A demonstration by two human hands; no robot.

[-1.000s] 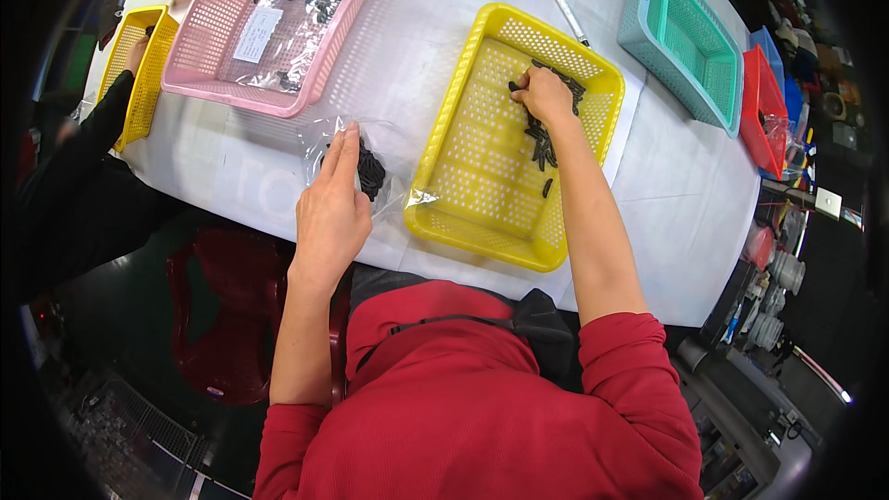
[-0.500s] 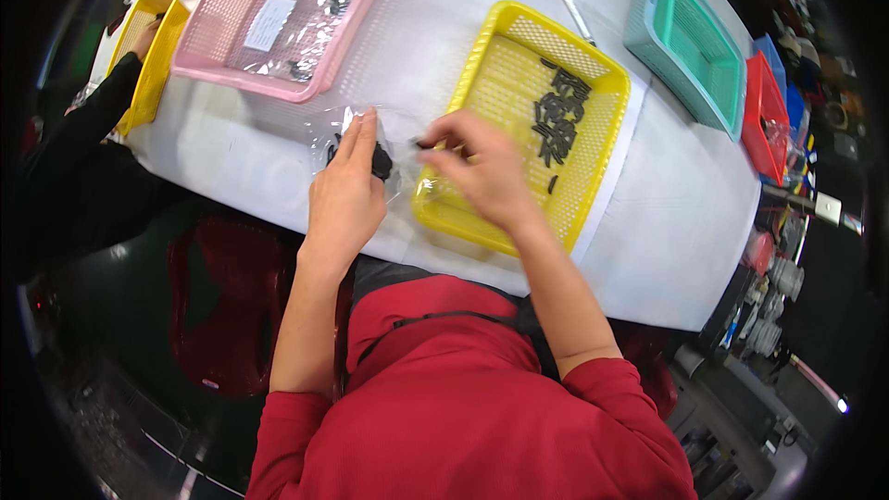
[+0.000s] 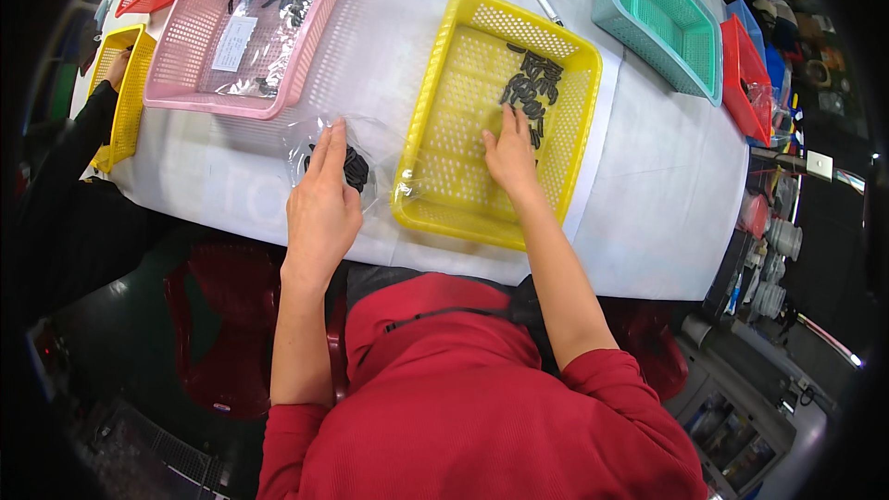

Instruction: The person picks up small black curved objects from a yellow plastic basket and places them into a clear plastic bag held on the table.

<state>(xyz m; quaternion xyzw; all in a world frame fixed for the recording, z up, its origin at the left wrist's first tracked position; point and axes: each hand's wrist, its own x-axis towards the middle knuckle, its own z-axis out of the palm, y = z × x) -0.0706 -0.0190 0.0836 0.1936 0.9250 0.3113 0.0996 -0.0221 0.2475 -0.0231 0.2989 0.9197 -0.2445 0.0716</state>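
Head view: left hand (image 3: pixel 321 204) lies flat and open on a clear bag (image 3: pixel 338 162) of black parts, pinning it to the table (image 3: pixel 648 176); right hand (image 3: pixel 509 153), fingers spread, reaches black parts (image 3: pixel 530 93) at twelve o'clock in the yellow basket (image 3: pixel 435 111), apparently gripping nothing.

The right hand (image 3: pixel 509 153) has gone from the clear bag (image 3: pixel 335 159) back into the yellow basket (image 3: pixel 443 102).

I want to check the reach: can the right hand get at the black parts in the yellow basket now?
Probably yes. The right hand is already inside the yellow basket, its fingers at the black parts; nothing covers them.
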